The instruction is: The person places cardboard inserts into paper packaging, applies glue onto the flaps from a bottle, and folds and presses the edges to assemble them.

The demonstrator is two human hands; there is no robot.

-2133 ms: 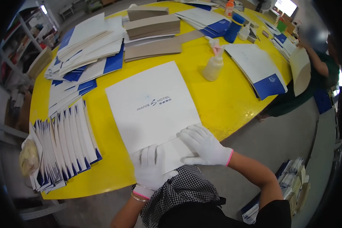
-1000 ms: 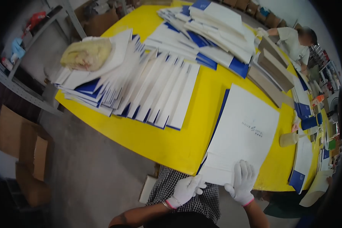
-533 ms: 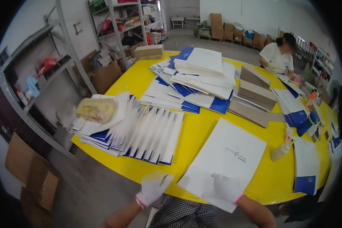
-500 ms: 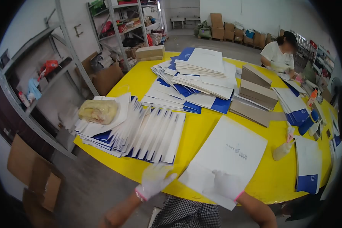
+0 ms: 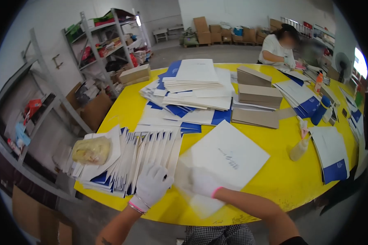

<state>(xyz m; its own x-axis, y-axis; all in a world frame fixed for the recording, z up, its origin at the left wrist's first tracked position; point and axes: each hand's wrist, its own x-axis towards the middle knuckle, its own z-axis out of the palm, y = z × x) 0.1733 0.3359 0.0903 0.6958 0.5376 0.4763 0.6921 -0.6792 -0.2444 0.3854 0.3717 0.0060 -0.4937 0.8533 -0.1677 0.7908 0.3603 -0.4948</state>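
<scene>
Paper bags (image 5: 149, 153) lie spread in an overlapping row; the curled left hand (image 5: 153, 183) is at their near end, whether its grip grasps one unclear. Beside it, the blurred right hand (image 5: 206, 181), grip unreadable, covers part of a logo-printed bag (image 5: 241, 151), flat on the yellow worktop (image 5: 282, 181), outside the row. Beyond, a white-and-blue stack (image 5: 196, 73) remains piled.

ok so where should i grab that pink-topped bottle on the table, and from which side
Probably best to wrap a hand around the body of the pink-topped bottle, below its narrower top, coming from the left. It stands upright with a rounded body, and bare yellow tabletop shows on that side, while white-and-blue folders lie close on its right.
</scene>
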